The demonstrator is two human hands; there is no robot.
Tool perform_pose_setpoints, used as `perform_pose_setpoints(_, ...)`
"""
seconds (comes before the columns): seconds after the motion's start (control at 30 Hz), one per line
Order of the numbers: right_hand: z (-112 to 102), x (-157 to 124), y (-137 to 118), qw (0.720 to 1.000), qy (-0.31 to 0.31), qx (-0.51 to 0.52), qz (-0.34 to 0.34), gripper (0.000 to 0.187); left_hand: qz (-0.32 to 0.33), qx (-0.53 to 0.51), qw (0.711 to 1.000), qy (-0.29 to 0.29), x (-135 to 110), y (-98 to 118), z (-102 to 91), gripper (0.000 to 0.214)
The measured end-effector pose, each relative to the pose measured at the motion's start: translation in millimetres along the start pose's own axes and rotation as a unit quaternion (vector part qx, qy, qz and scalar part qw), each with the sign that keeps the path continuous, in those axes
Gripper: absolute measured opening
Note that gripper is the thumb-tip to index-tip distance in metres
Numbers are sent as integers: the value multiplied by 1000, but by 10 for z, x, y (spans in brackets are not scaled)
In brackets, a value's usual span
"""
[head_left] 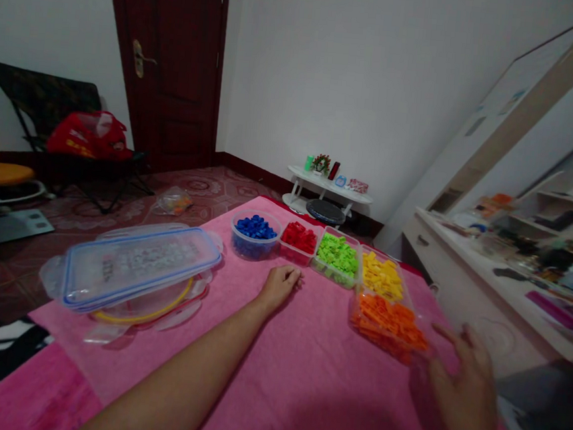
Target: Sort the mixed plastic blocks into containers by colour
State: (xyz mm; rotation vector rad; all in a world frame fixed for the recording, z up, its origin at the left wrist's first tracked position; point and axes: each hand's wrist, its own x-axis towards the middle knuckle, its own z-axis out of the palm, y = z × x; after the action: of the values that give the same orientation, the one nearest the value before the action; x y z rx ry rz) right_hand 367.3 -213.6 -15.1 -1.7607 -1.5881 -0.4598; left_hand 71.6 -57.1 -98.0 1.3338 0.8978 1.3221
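Observation:
My left hand (280, 288) rests on the pink cloth (298, 370) with its fingers curled in, and nothing shows in it. Just beyond it are a round tub of blue pieces (255, 228) and a clear box of red pieces (299, 239). Boxes of lime green pieces (338, 256) and yellow pieces (381, 275) continue the row to the right. Nearest to me is a box of orange pieces (391, 323). Close to its right end my right hand (467, 385), slightly blurred, is held with fingers apart and no object visible in it.
Clear plastic lids (141, 266) with blue, yellow and red rims are stacked at the left of the table. On the right stands a white dresser (467, 271) with clutter on top. A low white shelf (329, 180) is by the far wall, and a folding chair (46, 97) holds a red bag (90, 134).

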Motion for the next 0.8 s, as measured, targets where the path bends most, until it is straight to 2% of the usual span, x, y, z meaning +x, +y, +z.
perform_pose_setpoints(0.07, 22, 68, -382, 997, 12, 65, -47, 32, -2, -1, 1000, -5, 4, 0, 2, 31)
perform_pose_setpoints(0.17, 284, 39, -923, 977, -82, 161, -117, 25, 2, 18, 1000, -20, -3, 30, -3, 26)
perform_pose_setpoints(0.27, 650, -120, -1298, 949, -153, 206, -181, 30, 6, 50, 997, -58, -35, 97, -40, 18)
perform_pose_setpoints(0.37, 919, -273, -1442, 942, -161, 227, -189, 30, -2, 79, 992, -102, -134, 248, -168, 20)
perform_pose_setpoints(0.47, 1017, -351, -1405, 937, -174, 239, -187, 26, 11, 144, 978, -150, -347, 566, -447, 15)
perform_pose_setpoints(0.5, 1019, -364, -1373, 934, -179, 244, -191, 25, 56, 230, 956, -171, -439, 708, -576, 15)
perform_pose_setpoints(0.57, 993, -373, -1306, 931, -174, 255, -195, 25, 170, 375, 901, -137, -633, 1001, -883, 18)
perform_pose_setpoints(0.63, 938, -349, -1246, 936, -147, 252, -199, 25, 230, 460, 853, -92, -813, 1242, -1226, 23)
perform_pose_setpoints(0.73, 818, -232, -1165, 954, -91, 188, -216, 27, 219, 577, 787, -6, -1025, 1389, -1720, 35)
perform_pose_setpoints(0.8, 727, -122, -1100, 968, -58, 111, -219, 30, 196, 609, 766, 61, -1124, 1355, -1980, 39)
